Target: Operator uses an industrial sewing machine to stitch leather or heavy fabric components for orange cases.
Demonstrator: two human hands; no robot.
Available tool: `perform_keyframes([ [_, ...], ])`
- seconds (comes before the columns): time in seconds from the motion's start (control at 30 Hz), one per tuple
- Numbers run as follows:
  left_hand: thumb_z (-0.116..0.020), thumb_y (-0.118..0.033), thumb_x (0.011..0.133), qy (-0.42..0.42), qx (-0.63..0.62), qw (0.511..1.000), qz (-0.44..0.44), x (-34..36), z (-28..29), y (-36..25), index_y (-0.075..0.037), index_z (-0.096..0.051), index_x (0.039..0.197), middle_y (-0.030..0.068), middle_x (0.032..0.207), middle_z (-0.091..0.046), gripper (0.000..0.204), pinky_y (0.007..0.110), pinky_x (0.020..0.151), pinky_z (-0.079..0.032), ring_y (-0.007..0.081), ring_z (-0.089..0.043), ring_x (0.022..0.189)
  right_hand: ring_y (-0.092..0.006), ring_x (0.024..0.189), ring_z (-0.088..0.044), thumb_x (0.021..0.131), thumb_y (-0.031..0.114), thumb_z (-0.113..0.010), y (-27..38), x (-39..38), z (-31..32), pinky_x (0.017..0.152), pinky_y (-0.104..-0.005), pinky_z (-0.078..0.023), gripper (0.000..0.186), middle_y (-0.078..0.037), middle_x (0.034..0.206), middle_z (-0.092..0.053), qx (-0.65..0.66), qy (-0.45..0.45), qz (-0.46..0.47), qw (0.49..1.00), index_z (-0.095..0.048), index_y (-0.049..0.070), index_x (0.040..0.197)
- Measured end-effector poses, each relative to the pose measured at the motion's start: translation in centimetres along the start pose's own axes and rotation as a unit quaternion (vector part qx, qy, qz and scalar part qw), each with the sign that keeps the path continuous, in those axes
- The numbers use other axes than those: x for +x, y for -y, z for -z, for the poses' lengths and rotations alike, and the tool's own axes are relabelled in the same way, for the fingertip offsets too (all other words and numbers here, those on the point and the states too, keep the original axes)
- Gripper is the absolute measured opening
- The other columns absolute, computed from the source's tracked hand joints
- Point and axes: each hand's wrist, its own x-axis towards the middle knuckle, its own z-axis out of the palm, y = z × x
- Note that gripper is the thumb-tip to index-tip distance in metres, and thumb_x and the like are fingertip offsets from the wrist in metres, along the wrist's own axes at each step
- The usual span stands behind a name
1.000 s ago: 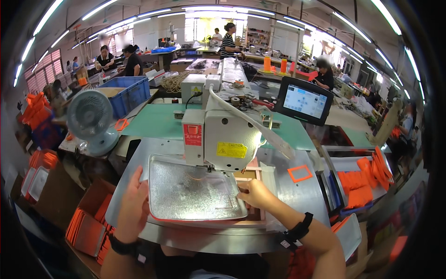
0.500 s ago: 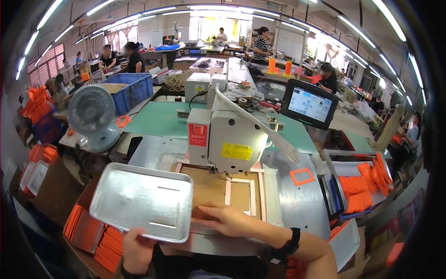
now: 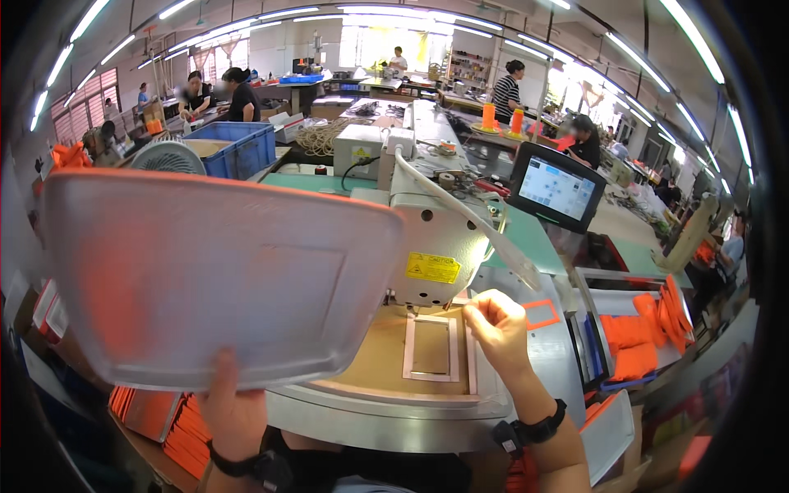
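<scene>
My left hand (image 3: 234, 415) grips the lower edge of a large, shallow grey tray (image 3: 222, 271) with rounded corners, raised on the left. A thin orange edge shows along the tray's top. My right hand (image 3: 497, 324) is up beside the head of a sewing machine (image 3: 431, 234), its fingers pinched together; whether something thin is between them cannot be made out. Below the machine head lies a brown board (image 3: 386, 349) with a pale rectangular frame (image 3: 408, 370) on it. The tray hides part of the machine and the board's left side.
An orange rectangular frame (image 3: 540, 314) lies on the metal table right of my right hand. Beyond it stand a screen (image 3: 555, 187) and a bin of orange pieces (image 3: 633, 345). More orange pieces (image 3: 187, 440) fill a box at lower left. A blue crate (image 3: 238, 148) and a fan (image 3: 168, 156) are behind the tray.
The tray has been lifted and tilted up toward me, now looking much larger. My right hand has moved up and right, from the board to beside the machine head.
</scene>
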Motion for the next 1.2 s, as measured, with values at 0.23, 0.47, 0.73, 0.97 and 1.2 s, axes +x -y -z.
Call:
perform_keyframes([
  [0.23, -0.063, -0.003, 0.091, -0.015, -0.01, 1.0, -0.002, 2.0, 0.8, 2.0, -0.008, -0.049, 0.133, 0.005, 0.125, -0.056, 0.045, 0.047, 0.103, -0.044, 0.0217, -0.053, 0.119, -0.0055, 0.057, -0.046, 0.087, 0.005, -0.066, -4.7, 1.7, 0.4, 0.052, -0.0235, -0.039, 0.011, 0.002, 0.064, -0.054, -0.14, 0.034, -0.021, 0.989, -0.061, 0.001, 0.078],
  [0.47, -0.068, -0.007, 0.088, -0.016, 0.037, 0.998, 0.038, 0.0, 4.9, -0.3, -0.007, -0.049, 0.133, 0.0087, 0.122, -0.059, 0.049, 0.046, 0.101, -0.046, 0.0258, -0.058, 0.113, -0.0203, 0.078, -0.065, 0.087, 0.002, -0.065, 0.8, -3.2, -4.5, 0.068, -0.0335, -0.052, 0.01, -0.008, 0.087, -0.068, -0.06, 0.234, 0.083, 0.967, -0.067, 0.0, 0.097],
  [0.73, -0.066, 0.0, 0.087, 0.023, -0.008, 0.997, 0.069, -0.5, 2.9, 0.0, -0.006, -0.049, 0.134, 0.0086, 0.126, -0.057, 0.05, 0.046, 0.101, -0.045, 0.0249, -0.055, 0.117, -0.0202, 0.071, -0.066, 0.085, 0.0, -0.067, 1.1, -2.9, -1.3, 0.065, -0.0299, -0.052, 0.01, -0.009, 0.081, -0.068, -0.12, 0.253, 0.118, 0.953, -0.066, 0.0, 0.095],
  [0.97, -0.063, 0.002, 0.09, 0.026, -0.002, 0.997, 0.077, 0.4, -1.1, 4.4, -0.009, -0.052, 0.125, 0.0024, 0.117, -0.055, 0.038, 0.04, 0.099, -0.045, 0.0163, -0.054, 0.109, -0.0058, 0.062, -0.055, 0.087, 0.007, -0.071, -1.5, 1.0, 0.8, 0.055, -0.0191, -0.042, 0.008, -0.001, 0.073, -0.064, 0.113, 0.073, -0.074, 0.988, -0.064, 0.004, 0.085],
  [1.2, -0.062, -0.001, 0.094, -0.011, 0.064, 0.994, 0.083, 0.1, -0.1, 4.4, -0.009, -0.052, 0.122, 0.0003, 0.113, -0.057, 0.031, 0.035, 0.096, -0.047, 0.0125, -0.055, 0.104, -0.0027, 0.053, -0.04, 0.083, 0.009, -0.072, -5.2, 2.8, 0.5, 0.047, -0.0203, -0.028, 0.013, 0.006, 0.065, -0.052, 0.144, 0.047, -0.154, 0.976, -0.061, 0.006, 0.077],
])
